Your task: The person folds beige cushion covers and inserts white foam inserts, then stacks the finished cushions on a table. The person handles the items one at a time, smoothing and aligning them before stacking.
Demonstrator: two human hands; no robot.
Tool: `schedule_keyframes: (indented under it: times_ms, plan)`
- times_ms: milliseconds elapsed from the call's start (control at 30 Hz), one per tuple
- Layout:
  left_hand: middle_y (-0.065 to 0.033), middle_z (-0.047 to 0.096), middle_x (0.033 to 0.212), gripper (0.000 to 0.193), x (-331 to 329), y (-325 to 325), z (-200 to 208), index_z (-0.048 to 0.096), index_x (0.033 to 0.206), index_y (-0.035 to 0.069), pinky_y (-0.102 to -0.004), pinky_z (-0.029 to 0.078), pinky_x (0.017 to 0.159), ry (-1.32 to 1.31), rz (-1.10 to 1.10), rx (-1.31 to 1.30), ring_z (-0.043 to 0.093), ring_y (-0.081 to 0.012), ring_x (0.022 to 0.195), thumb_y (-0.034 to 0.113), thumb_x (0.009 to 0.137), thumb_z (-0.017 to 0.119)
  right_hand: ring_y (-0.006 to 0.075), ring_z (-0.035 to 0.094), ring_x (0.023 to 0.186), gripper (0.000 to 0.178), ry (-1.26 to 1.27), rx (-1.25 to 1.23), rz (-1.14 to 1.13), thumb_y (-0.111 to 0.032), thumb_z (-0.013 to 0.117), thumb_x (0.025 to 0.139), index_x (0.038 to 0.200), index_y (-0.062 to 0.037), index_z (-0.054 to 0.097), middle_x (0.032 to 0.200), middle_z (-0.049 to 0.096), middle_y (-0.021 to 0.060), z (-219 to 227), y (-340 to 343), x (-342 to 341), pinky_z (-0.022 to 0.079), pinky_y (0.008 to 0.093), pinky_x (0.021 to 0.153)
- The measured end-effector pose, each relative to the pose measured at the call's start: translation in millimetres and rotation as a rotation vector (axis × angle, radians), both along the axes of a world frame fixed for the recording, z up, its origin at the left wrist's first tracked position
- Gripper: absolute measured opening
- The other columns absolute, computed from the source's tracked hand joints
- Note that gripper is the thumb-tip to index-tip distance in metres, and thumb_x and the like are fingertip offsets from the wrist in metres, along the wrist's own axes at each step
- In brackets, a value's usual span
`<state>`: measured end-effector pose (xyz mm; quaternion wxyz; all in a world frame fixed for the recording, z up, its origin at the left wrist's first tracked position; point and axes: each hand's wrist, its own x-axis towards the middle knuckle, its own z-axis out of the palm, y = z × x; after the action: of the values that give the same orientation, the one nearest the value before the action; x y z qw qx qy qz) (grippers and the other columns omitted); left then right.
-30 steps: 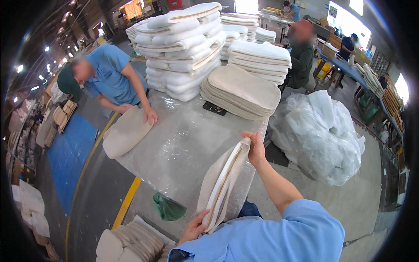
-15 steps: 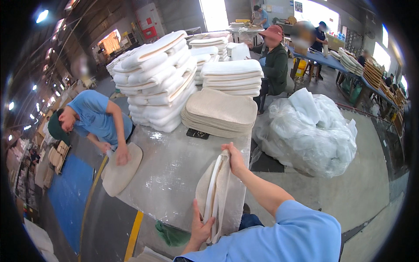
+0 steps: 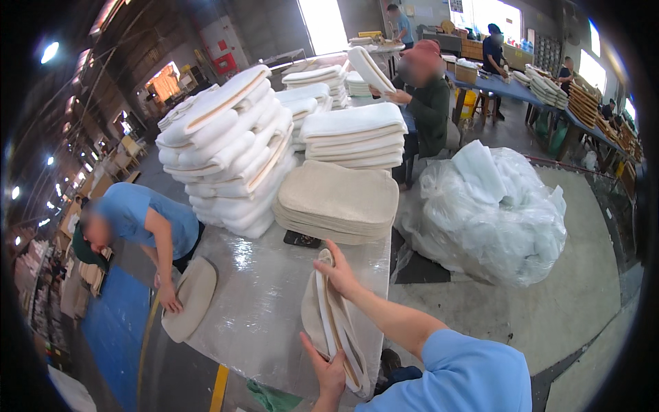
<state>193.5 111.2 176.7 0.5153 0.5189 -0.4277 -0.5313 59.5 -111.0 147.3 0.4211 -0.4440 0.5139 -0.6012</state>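
Note:
A beige cushion cover stands on its edge at the table's front, its long opening turned up and a white strip showing along it. My right hand is closed around its far end. At the near end my left hand holds the side, thumb on the opening and a finger stretched along the outer face; its other fingers are partly hidden. Beyond my right hand lies a stack of flat beige cushions, with a small dark flat object at its front edge.
Tall piles of white pads fill the table's far side. At left a co-worker in blue handles a beige cushion. Opposite, a person in a red hat lifts a white pad. A plastic-wrapped bundle sits on the floor at right.
The cover's opening has spread wider between my hands, and both hands have shifted slightly. The person in the red hat has raised a white pad. The co-worker at left has bent lower.

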Motion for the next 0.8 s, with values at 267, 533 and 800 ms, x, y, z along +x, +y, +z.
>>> schedule_keyframes:
  times_ms: [267,533,800]
  plan:
    - [-0.0200,0.040,0.162,0.092,-27,-68,-1,0.008,0.171,0.007,-0.0418,0.040,0.118,0.212,0.044,0.186,0.048,-0.0313,0.142,-0.004,0.096,0.061,0.0300,0.048,0.145,0.075,-0.213,0.063,-0.038,-0.020,0.066,0.096,0.162,-0.0001,0.038,0.157,0.050,0.0211,-19,16,-7,0.035,0.0365,0.122]
    - [-0.0180,0.044,0.163,0.064,-33,-99,0,0.031,0.166,0.001,-0.0383,0.040,0.119,0.172,0.073,0.171,0.049,-0.0284,0.145,0.001,0.104,0.047,0.0257,0.051,0.144,0.044,-0.257,0.141,-0.017,-0.018,0.051,0.107,0.146,0.0013,0.060,0.152,0.059,0.0155,-6,-3,11,0.034,0.0325,0.121]
    - [-0.0196,0.046,0.162,0.057,-7,-212,-4,0.044,0.156,-0.006,-0.0372,0.033,0.124,-0.136,-0.037,-0.136,0.044,-0.0292,0.150,-0.002,0.100,0.052,0.0329,0.063,0.123,0.032,0.044,0.030,0.126,-0.021,0.060,0.102,0.127,-0.0042,0.072,0.128,0.068,0.0181,-15,-23,2,0.048,0.0393,0.107]
